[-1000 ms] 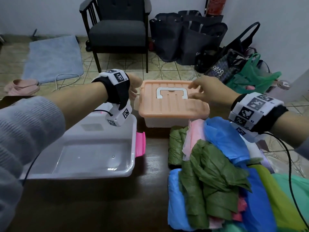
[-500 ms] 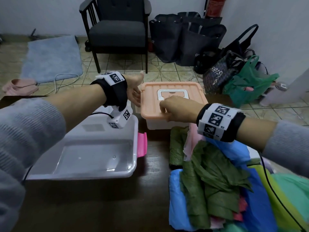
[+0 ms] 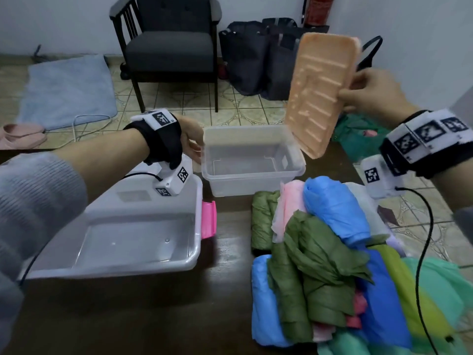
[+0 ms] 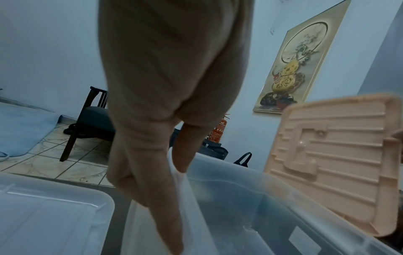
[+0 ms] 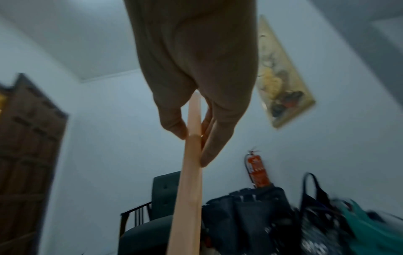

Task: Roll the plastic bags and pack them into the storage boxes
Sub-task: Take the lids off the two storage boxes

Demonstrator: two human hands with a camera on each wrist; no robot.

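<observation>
The right hand (image 3: 368, 92) pinched the orange lid (image 3: 323, 94), raised clear of the small box (image 3: 252, 160) at the far middle of the bench (image 3: 153, 316); the left hand (image 4: 152, 155) gripped that box's left rim. Unrolled bags (image 3: 332, 265) lay heaped near right. The lid would best be set down away from both boxes and the heap.

Orange lid (image 3: 323, 93) aloft; box (image 3: 252, 160) open

Box mouth (image 3: 252, 152) open; lid (image 3: 323, 93) seemingly aside

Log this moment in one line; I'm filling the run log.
right hand holds peach lid lifted | left hand steadies small clear box | box empty
</observation>
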